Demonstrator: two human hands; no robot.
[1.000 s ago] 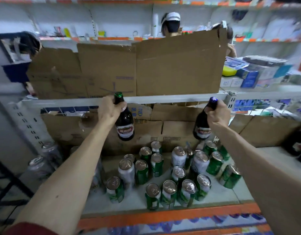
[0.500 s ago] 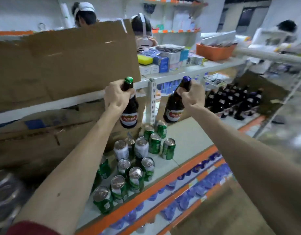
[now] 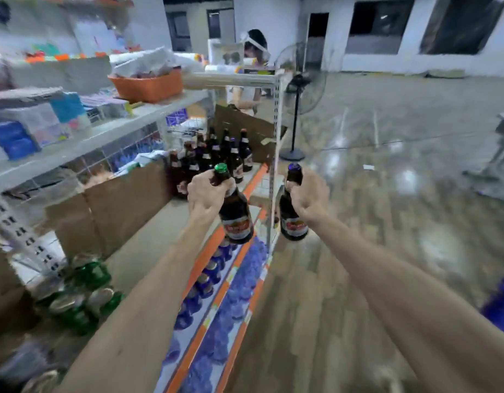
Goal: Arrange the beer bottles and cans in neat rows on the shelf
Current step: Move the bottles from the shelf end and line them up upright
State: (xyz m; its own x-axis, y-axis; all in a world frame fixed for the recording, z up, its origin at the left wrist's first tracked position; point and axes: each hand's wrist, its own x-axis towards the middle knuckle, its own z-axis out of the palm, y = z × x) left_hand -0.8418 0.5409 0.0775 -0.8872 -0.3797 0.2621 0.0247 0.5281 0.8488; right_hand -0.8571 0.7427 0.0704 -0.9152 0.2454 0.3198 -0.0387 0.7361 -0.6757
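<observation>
My left hand (image 3: 206, 191) grips the neck of a dark beer bottle with a green cap (image 3: 235, 214). My right hand (image 3: 309, 194) grips the neck of a second dark bottle with a blue cap (image 3: 292, 219). Both bottles hang upright in the air near the orange front edge of the shelf (image 3: 148, 245). A group of several dark bottles (image 3: 216, 157) stands at the shelf's far right end. Green and silver cans (image 3: 77, 293) are clustered at the near left, blurred.
Brown cardboard (image 3: 117, 205) lines the back of the shelf. A white upright post (image 3: 274, 154) marks the shelf's right end. Beyond it stand a floor fan (image 3: 299, 89) and a person (image 3: 252, 69). An orange basket (image 3: 148, 86) sits on the upper shelf. Open wooden floor (image 3: 358, 222) lies to the right.
The view has swung right along the shelf. Both hands, still holding their bottles, have moved away from the cans toward the bottle group at the far end.
</observation>
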